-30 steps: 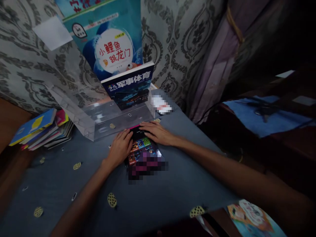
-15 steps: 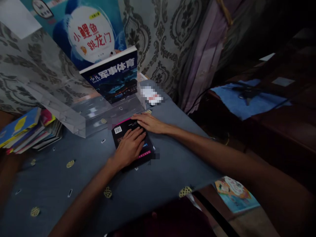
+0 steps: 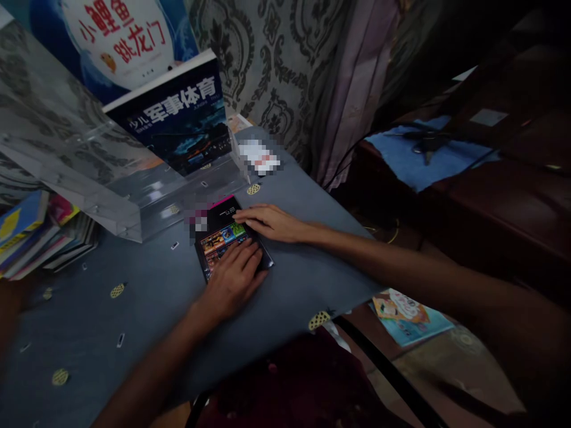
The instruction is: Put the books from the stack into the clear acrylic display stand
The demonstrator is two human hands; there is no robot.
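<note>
A small dark book [image 3: 222, 233] with colourful pictures on its cover lies flat on the blue-grey tablecloth [image 3: 147, 315]. My left hand [image 3: 232, 279] rests palm down on the book's near end, fingers stretched out. My right hand [image 3: 267, 221] lies flat with its fingers on the book's far right corner. Just behind the book stands a clear acrylic display stand [image 3: 111, 184]. It holds a dark blue book [image 3: 178, 119] with white Chinese lettering and, behind that, a larger light blue picture book [image 3: 120, 41].
A stack of colourful books [image 3: 40, 232] lies at the table's left edge. A picture book [image 3: 408, 315] lies on the floor to the right. Patterned wallpaper and a curtain [image 3: 352, 89] stand behind. A dark wooden surface with a blue cloth [image 3: 428, 154] is at the right.
The small book was turned over between the frames, showing its barcode side half a second ago and its picture cover now. My left hand slid toward the book's near end. The view shifted left.
</note>
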